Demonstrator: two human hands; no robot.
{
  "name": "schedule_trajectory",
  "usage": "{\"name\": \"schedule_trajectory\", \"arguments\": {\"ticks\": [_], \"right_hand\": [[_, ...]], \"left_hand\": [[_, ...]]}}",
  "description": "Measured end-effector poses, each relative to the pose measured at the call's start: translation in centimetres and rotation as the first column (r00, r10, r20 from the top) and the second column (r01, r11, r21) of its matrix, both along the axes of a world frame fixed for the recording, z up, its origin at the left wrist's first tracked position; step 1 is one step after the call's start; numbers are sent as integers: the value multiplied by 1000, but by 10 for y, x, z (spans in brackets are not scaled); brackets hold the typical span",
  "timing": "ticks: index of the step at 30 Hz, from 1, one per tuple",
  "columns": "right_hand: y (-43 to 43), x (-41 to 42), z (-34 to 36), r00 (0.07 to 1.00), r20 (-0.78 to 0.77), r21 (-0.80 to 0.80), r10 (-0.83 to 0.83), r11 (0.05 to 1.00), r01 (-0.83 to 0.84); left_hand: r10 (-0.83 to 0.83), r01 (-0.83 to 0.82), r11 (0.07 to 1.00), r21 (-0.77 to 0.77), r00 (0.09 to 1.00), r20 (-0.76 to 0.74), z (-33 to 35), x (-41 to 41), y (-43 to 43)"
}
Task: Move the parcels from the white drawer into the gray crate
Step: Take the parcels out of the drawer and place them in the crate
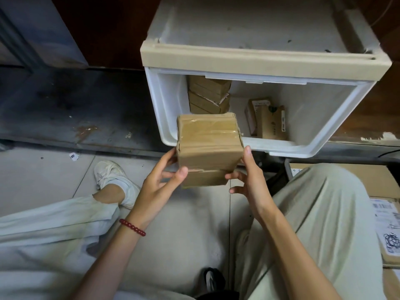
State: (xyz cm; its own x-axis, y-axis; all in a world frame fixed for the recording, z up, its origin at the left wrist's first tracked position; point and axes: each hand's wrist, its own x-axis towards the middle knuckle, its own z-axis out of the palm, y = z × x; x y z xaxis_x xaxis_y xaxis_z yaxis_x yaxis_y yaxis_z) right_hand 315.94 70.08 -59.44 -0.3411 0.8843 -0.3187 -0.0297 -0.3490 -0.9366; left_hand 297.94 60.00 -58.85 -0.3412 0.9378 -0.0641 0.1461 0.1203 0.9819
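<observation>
**Q:** What are the hands doing?

**A:** Both hold one brown cardboard parcel between them. The left hand grips its left side, with the thumb pressed on the near face and the fingers curled behind. The right hand grips its right side, with the thumb upright along the corner and the fingers curled underneath.

**Q:** Where is that parcel?

**A:** It is held in the air just in front of the open white plastic drawer. From this head view it overlaps the drawer's front left rim.

**Q:** How does it look?

**A:** It is boxy and wrapped in shiny clear tape that wrinkles across the top. A ragged seam crosses the near face low down. I cannot tell whether the part below it is a second box.

**Q:** What is inside the drawer?

**A:** At the drawer's back left, a stack of small brown boxes leans a little. Toward the drawer's middle right sits a brown box with printed labels.

**Q:** And around the drawer?

**A:** Directly above it is a beige cabinet frame. Below and left of the drawer are a white shoe and, on the left wrist, a red bead bracelet. Below and right of the drawer lie flat labelled cardboard packages.
</observation>
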Motion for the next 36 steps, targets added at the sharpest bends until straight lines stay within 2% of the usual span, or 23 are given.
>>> {"name": "schedule_trajectory", "arguments": {"ticks": [5, 8, 12, 14, 19, 24, 29, 33, 36], "right_hand": [[-1, 3, 2, 999, -28, -47, 17, 999, -18], [-3, 5, 6, 996, -79, -24, 39, 999, -41], [-2, 6, 10, 999, -32, 14, 39, 999, -39], [-4, 6, 15, 999, -20, 40, 26, 999, -26], [-5, 18, 24, 990, -140, 90, -9, 996, 22], [-12, 49, 49, 935, -279, 77, -219, 965, 249], [-26, 99, 73, 924, -279, 155, -260, 938, 310], [-33, 130, 90, 872, -354, 200, -337, 884, 423], [-33, 158, 107, 820, -378, 254, -429, 804, 538]], "left_hand": [[46, -46, 999, 6, 999, -11, 7, 4, 11], [51, -52, 998, 17, 996, 78, 11, 7, 15], [86, -89, 996, 7, 980, 180, 9, 14, 16], [60, -66, 997, 32, 987, 149, 10, 21, 16], [2, -13, 992, 128, 996, 86, 16, 43, 24], [-87, 62, 969, 238, 992, 94, 29, 80, 31], [-227, 165, 920, 355, 963, 142, 52, 124, 42], [-339, 274, 861, 429, 937, 82, 80, 152, 59], [-436, 382, 811, 443, 900, 22, 99, 179, 70]]}}
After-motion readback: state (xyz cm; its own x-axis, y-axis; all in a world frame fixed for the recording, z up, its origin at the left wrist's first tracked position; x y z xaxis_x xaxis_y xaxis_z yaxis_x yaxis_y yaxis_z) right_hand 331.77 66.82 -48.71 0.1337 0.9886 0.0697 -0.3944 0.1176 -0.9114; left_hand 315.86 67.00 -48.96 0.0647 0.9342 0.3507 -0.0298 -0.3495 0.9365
